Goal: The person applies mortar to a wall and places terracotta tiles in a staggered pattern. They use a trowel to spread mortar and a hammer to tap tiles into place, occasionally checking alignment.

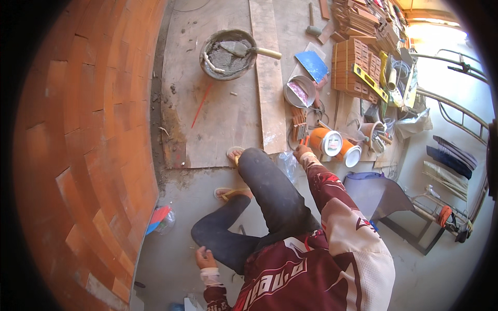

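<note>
Two orange tubs (327, 142); right hand (301, 151) near

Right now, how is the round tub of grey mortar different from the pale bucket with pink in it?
The mortar tub looks wider; the pale bucket looks smaller. The tub holds grey mortar, while the bucket has something pink and white inside, too unclear to name. A trowel rests across the tub's rim; no trowel shows on the bucket. Both are round and open at the top.
</note>
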{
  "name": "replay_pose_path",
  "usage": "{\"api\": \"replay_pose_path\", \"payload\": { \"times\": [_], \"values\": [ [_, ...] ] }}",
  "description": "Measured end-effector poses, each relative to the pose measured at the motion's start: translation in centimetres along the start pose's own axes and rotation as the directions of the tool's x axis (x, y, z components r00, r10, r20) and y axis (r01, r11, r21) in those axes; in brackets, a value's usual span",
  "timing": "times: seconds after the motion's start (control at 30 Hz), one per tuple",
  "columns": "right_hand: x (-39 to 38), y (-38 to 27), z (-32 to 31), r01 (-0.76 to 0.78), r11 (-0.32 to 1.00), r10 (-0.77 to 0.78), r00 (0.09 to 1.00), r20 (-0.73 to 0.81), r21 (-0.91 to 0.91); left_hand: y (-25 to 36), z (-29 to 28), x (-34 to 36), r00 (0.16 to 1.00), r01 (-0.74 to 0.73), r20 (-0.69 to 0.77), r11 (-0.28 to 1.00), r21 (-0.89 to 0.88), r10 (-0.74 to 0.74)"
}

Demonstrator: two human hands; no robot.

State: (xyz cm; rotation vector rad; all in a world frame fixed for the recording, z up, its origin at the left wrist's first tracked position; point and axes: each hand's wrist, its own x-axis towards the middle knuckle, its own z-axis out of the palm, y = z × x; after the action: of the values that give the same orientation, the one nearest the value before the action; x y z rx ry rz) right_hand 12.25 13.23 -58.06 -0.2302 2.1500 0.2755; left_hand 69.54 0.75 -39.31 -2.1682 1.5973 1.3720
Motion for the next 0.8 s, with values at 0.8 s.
{"api": "replay_pose_path", "payload": {
  "times": [0.8],
  "values": [
    [24.2, 9.9, 7.0, 0.353, 0.712, 0.16, 0.76, -0.63, 0.607, -3.8, 5.0, 23.6, 0.827, -0.149, -0.454, 0.908, 0.392, 0.332]
  ]
}}
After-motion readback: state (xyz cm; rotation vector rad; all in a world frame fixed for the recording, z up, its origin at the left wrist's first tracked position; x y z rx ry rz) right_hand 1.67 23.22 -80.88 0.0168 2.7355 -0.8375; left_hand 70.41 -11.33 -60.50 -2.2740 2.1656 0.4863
